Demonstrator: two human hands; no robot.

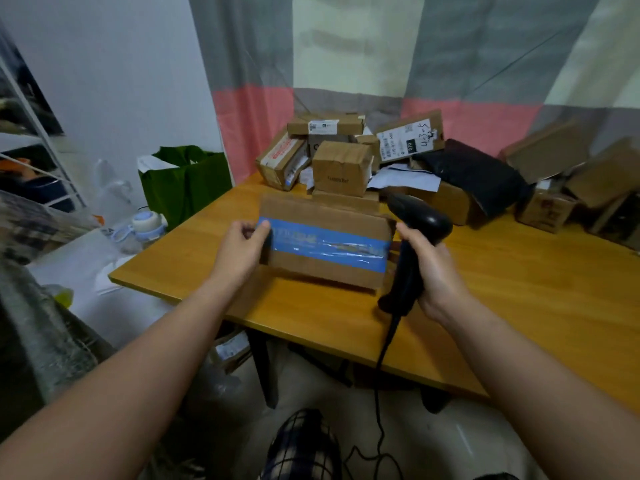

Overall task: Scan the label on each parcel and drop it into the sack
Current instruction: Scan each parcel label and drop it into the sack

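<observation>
Parcel [325, 244] held just above wooden table [485, 271], blue-taped face up, no label visible on that side. Risk: scan failing unless box turned to expose label; one-sided grip at left end likely to let box tip or slip during turning. Left hand [242, 247] clamped on parcel's left end, thumb on tape. Right hand [433, 265] wrapped closed around black scanner [415, 230], just beside parcel's right end. Sack probably green bag [185, 181] beyond table's left edge
</observation>
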